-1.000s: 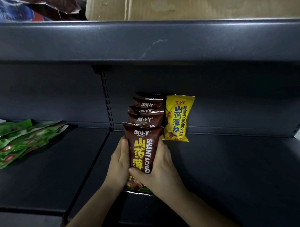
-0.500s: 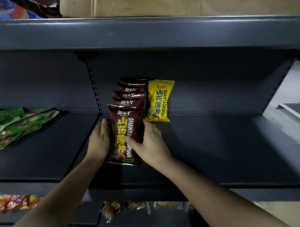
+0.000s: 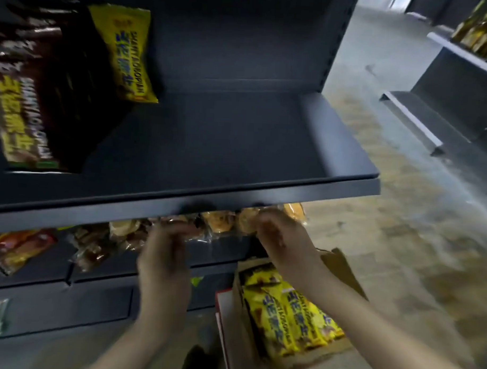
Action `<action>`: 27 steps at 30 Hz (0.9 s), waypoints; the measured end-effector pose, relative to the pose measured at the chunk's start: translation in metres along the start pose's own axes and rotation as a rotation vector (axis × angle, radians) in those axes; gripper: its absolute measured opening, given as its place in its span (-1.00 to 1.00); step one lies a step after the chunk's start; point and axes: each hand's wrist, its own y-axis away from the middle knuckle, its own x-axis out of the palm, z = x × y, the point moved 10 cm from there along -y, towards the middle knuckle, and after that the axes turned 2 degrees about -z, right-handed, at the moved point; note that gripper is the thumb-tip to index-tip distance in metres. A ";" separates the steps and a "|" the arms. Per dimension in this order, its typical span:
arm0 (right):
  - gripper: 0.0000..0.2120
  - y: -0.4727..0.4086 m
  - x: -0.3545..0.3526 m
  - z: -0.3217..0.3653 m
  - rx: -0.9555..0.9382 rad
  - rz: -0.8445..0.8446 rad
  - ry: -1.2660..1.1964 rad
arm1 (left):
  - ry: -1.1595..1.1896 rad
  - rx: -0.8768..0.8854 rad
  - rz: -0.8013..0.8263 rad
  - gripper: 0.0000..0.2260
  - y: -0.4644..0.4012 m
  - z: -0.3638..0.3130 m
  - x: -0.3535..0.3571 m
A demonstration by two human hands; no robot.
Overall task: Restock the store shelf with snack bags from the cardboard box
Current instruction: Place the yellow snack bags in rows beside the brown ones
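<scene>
A row of brown snack bags [image 3: 33,94] stands on the dark shelf [image 3: 238,145] at the upper left, with one yellow snack bag [image 3: 125,50] leaning behind it. Below and in front of the shelf edge, my left hand [image 3: 163,261] and my right hand [image 3: 284,241] hang blurred in the air, fingers apart, holding nothing. Under my right forearm sits the open cardboard box [image 3: 336,270] on the floor, with several yellow snack bags [image 3: 287,315] standing inside it.
The lower shelf [image 3: 54,266] carries clear-wrapped pastries [image 3: 219,222] and red-orange packets [image 3: 22,248]. A red-edged box [image 3: 222,316] stands left of the cardboard box. Grey floor [image 3: 401,217] spreads to the right, with another shelf unit of bottles [image 3: 482,27] at the far right.
Both hands have let go of the front brown bag and dropped below the shelf edge. The view has swung down and right, bringing the box into sight.
</scene>
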 end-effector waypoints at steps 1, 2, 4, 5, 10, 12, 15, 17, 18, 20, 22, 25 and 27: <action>-0.84 0.017 -0.003 -0.032 0.066 0.044 0.059 | -0.046 -0.016 0.061 -0.69 0.021 0.007 0.028; -0.84 0.034 -0.004 -0.062 0.121 0.085 0.118 | -0.096 -0.016 0.150 -0.73 0.040 0.014 0.056; -0.84 0.066 -0.004 -0.118 0.209 0.165 0.219 | -0.195 -0.012 0.351 -0.78 0.079 0.031 0.111; -0.85 0.080 -0.001 -0.143 0.259 0.218 0.266 | -0.223 -0.054 0.421 -0.77 0.097 0.044 0.133; -0.75 0.127 0.016 -0.231 0.486 0.393 0.418 | -0.403 -0.806 0.490 -0.78 0.171 0.137 0.179; -0.68 0.132 0.016 -0.248 0.535 0.391 0.478 | -0.469 -1.001 0.544 -0.70 0.195 0.155 0.189; -0.70 0.133 0.027 -0.259 0.590 0.441 0.442 | -0.551 -1.144 0.534 -0.65 0.213 0.166 0.195; -0.73 0.132 0.038 -0.261 0.616 0.476 0.394 | -0.529 -1.226 0.491 -0.57 0.219 0.171 0.200; -0.72 0.131 0.044 -0.263 0.636 0.484 0.386 | -0.500 -1.249 0.485 -0.53 0.220 0.173 0.204; -0.68 0.128 0.053 -0.267 0.684 0.479 0.365 | -0.427 -1.303 0.443 -0.43 0.223 0.178 0.207; -0.66 0.125 0.065 -0.266 0.699 0.480 0.316 | -0.385 -1.311 0.420 -0.39 0.224 0.184 0.207; -0.67 0.128 0.070 -0.264 0.794 0.416 0.137 | -0.395 -1.223 0.466 -0.48 0.219 0.187 0.207; -0.67 0.131 0.065 -0.261 0.849 0.339 -0.018 | -0.382 -1.196 0.459 -0.51 0.217 0.186 0.202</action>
